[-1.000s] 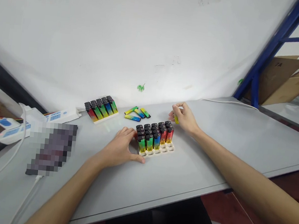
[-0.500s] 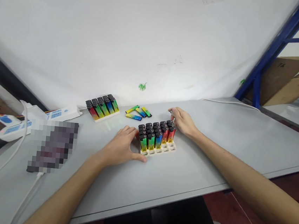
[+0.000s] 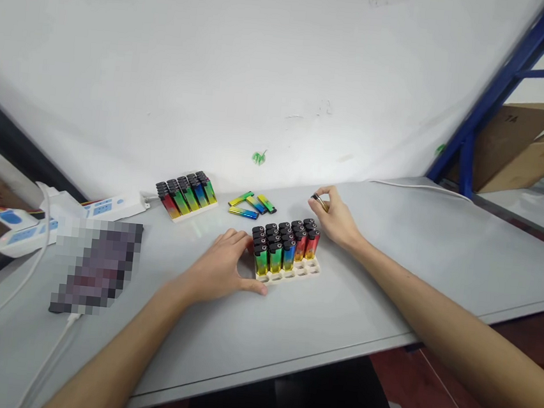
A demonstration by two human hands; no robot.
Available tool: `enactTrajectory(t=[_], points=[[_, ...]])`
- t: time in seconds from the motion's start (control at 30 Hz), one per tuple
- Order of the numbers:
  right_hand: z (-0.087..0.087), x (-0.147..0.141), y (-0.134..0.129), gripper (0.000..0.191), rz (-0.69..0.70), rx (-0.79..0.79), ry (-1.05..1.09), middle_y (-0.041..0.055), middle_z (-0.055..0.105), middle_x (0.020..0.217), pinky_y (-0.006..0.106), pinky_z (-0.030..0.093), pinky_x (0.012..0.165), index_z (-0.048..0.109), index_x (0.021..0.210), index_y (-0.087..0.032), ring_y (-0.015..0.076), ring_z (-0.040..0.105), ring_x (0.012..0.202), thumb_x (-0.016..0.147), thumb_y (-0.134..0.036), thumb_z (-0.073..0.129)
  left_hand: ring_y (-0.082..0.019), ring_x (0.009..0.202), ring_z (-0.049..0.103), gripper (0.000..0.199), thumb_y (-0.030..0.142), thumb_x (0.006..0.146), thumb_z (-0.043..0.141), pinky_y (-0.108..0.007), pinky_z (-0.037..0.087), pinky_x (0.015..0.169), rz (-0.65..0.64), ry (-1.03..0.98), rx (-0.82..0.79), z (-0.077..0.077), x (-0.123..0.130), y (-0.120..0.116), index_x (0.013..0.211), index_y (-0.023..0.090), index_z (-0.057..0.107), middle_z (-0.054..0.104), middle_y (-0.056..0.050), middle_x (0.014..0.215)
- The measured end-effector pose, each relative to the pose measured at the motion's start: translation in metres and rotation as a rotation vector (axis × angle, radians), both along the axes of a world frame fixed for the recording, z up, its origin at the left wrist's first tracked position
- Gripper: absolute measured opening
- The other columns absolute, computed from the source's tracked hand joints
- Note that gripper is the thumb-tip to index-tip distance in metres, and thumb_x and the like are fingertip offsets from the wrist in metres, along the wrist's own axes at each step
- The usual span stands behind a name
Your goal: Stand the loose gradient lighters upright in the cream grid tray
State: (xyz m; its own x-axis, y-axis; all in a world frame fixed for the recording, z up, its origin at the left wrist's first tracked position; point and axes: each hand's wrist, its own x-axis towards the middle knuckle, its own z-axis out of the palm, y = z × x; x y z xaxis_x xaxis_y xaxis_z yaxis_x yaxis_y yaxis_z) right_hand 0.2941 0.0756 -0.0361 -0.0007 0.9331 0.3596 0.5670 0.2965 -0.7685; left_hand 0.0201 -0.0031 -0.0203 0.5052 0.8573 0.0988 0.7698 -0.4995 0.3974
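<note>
Head view: it looks forward and down at the grey surface.
The camera sits on the person's head, up above the near edge. It is close enough to show both arms, the left arm and the right arm, coming in from the low corners. The lighters are near the middle. The white wall fills the top, and red floor shows low on the right.

The left hand partly hides the rack at its left side; the right hand covers part of its lighter. Pixelation blurs a dark object beyond recognition. The right edge cuts off the boxes.
</note>
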Motion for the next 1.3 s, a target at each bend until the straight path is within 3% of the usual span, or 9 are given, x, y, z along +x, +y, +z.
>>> enactTrajectory(t=[0.2,0.4,0.57,0.8,1.07,1.3], points=[[0.007,-0.005,-0.004,0.050,0.000,-0.054,-0.051,0.0029,0.061,0.072,0.031,0.038,0.068,0.055,0.072,-0.021,0.0195,0.057,0.072,0.097,-0.057,0.031,-0.030,0.103,0.050,0.055,0.064,0.066,0.076,-0.043,0.043,0.088,-0.002,0.006,0.005,-0.001,-0.001,0.000,0.096,0.023,0.054,0.060,-0.006,0.107],[0.009,-0.010,-0.008,0.039,0.064,0.032,-0.115,-0.0011,0.051,0.060,0.030,0.032,0.060,0.047,0.065,-0.022,0.0167,0.046,0.060,0.096,-0.042,0.035,-0.031,0.104,0.050,0.057,0.065,0.067,0.075,-0.044,0.043,0.087,-0.005,0.009,0.012,0.000,0.000,0.000,0.100,0.023,0.057,0.061,-0.007,0.109],[0.007,-0.015,-0.011,0.037,0.125,0.026,-0.119,-0.0009,0.050,0.062,0.029,0.032,0.061,0.045,0.064,-0.022,0.0163,0.046,0.062,0.095,-0.038,0.033,-0.031,0.104,0.050,0.058,0.064,0.067,0.075,-0.044,0.043,0.088,-0.006,-0.002,0.007,0.000,0.000,-0.001,0.103,0.024,0.057,0.061,-0.007,0.109],[0.004,-0.013,-0.008,0.044,0.098,-0.007,-0.055,-0.0010,0.050,0.061,0.029,0.032,0.063,0.047,0.065,-0.022,0.0168,0.046,0.063,0.096,-0.050,0.033,-0.031,0.104,0.049,0.056,0.064,0.067,0.075,-0.044,0.043,0.088,-0.003,0.020,0.001,0.002,0.002,-0.001,0.099,0.022,0.055,0.060,-0.007,0.107],[0.004,-0.012,-0.008,0.037,0.129,0.018,-0.011,-0.0019,0.047,0.059,0.029,0.031,0.060,0.044,0.065,-0.022,0.0161,0.044,0.061,0.096,-0.037,0.031,-0.031,0.104,0.050,0.054,0.062,0.068,0.076,-0.044,0.043,0.088,-0.005,0.016,0.008,0.002,0.001,-0.001,0.098,0.023,0.055,0.060,-0.006,0.108],[-0.005,-0.008,0.000,0.045,0.114,-0.050,0.152,-0.0013,0.051,0.064,0.029,0.036,0.059,0.060,0.082,-0.020,0.0152,0.046,0.058,0.098,-0.049,0.029,-0.030,0.102,0.049,0.060,0.069,0.065,0.075,-0.043,0.043,0.087,0.001,0.028,-0.003,0.003,0.001,-0.001,0.098,0.022,0.056,0.060,-0.006,0.105]])
